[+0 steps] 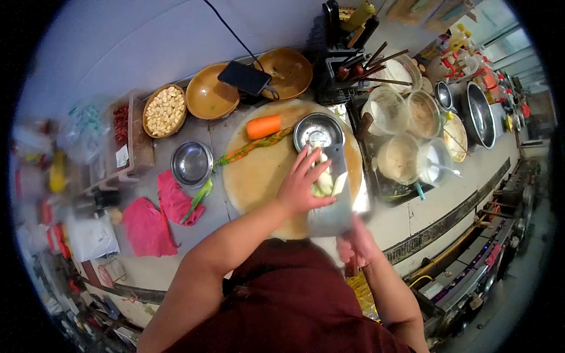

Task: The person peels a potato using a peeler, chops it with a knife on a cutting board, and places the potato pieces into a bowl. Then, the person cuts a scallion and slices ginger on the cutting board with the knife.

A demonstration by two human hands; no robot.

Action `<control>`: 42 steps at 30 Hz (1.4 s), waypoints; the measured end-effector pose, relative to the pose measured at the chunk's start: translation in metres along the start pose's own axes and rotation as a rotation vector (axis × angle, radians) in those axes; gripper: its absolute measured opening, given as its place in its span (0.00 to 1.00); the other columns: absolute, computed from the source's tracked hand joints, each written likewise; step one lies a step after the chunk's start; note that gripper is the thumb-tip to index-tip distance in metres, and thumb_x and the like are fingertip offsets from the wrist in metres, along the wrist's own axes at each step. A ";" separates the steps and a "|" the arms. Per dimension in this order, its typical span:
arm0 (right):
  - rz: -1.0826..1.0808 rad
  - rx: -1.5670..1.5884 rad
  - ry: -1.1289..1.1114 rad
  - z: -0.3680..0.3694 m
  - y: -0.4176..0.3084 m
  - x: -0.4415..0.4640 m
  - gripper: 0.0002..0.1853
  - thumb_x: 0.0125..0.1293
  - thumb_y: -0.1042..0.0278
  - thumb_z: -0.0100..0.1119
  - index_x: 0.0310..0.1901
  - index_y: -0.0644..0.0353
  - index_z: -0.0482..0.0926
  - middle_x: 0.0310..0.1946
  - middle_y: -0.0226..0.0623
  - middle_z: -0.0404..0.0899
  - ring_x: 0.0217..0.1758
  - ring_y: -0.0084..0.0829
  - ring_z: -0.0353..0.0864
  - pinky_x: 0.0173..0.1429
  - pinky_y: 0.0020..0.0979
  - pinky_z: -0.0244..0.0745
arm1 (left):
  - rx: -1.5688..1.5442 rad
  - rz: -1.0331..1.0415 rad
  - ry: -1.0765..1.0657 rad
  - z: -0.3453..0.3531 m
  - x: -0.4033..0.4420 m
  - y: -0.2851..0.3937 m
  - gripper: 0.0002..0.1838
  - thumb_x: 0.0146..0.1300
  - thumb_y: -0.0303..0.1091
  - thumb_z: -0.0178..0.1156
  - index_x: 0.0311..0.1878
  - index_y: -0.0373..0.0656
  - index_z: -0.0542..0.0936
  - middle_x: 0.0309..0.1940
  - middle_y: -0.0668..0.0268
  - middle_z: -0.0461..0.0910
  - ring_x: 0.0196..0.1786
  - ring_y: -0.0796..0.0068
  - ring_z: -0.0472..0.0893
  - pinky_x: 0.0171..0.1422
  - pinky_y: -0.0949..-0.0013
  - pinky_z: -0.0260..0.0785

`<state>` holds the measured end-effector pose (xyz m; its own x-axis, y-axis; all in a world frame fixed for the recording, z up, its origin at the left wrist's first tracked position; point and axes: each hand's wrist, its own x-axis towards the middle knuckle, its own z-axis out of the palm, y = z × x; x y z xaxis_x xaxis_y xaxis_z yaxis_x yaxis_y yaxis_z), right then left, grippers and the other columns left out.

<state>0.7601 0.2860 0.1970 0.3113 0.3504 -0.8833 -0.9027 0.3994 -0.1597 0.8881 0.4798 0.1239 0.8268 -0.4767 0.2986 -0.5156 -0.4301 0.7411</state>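
My right hand (358,244) is wrapped round the handle of a cleaver (334,215), whose wide blade lies flat over the right part of the round cutting board (247,176). Pale green-white vegetable pieces (323,181) rest on the blade. Over them my left hand (303,185) spreads its fingers, touching the pieces. Just beyond the fingertips stands a metal bowl (318,130) on the board. To its left lie a carrot piece (263,126) and a thin strip of green and orange vegetable (253,147).
Two brown bowls (209,94) stand behind the board, a phone (244,78) across their rims. Garlic fills another bowl (165,112). At left are a metal bowl (192,164) and pink cloths (147,226). Seasoning tubs (398,157) sit in a dark tray at right.
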 end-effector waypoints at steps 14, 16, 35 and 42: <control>-0.091 0.129 0.088 0.017 -0.032 -0.039 0.33 0.72 0.28 0.32 0.38 0.54 0.69 0.13 0.29 0.62 0.11 0.25 0.58 0.18 0.31 0.60 | 0.289 -0.181 0.064 0.054 0.099 -0.058 0.26 0.64 0.41 0.59 0.62 0.37 0.72 0.67 0.49 0.65 0.73 0.48 0.59 0.77 0.51 0.50; -0.126 0.059 0.252 0.003 -0.019 -0.040 0.38 0.70 0.26 0.32 0.27 0.58 0.71 0.10 0.32 0.61 0.10 0.30 0.60 0.18 0.34 0.63 | 0.334 -0.107 -0.029 0.055 0.101 -0.057 0.25 0.67 0.42 0.56 0.62 0.37 0.72 0.69 0.48 0.62 0.76 0.48 0.55 0.80 0.50 0.45; -0.470 -0.923 0.314 -0.031 0.042 0.023 0.23 0.78 0.51 0.44 0.29 0.60 0.71 0.12 0.21 0.60 0.13 0.15 0.60 0.17 0.25 0.53 | 0.566 -0.623 0.581 -0.187 -0.221 -0.105 0.22 0.54 0.33 0.65 0.52 0.39 0.75 0.58 0.50 0.73 0.62 0.46 0.70 0.68 0.49 0.61; -0.455 -1.020 0.327 -0.015 0.033 0.043 0.23 0.77 0.48 0.43 0.30 0.59 0.70 0.10 0.25 0.63 0.09 0.18 0.61 0.13 0.26 0.56 | 1.007 -1.070 0.681 -0.303 -0.384 -0.212 0.26 0.49 0.33 0.68 0.51 0.34 0.75 0.43 0.46 0.80 0.49 0.45 0.78 0.56 0.51 0.70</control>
<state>0.7389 0.3020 0.1471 0.7111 0.0554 -0.7009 -0.5936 -0.4868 -0.6407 0.7478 0.9867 0.0344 0.6852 0.6484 0.3319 0.6279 -0.7567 0.1821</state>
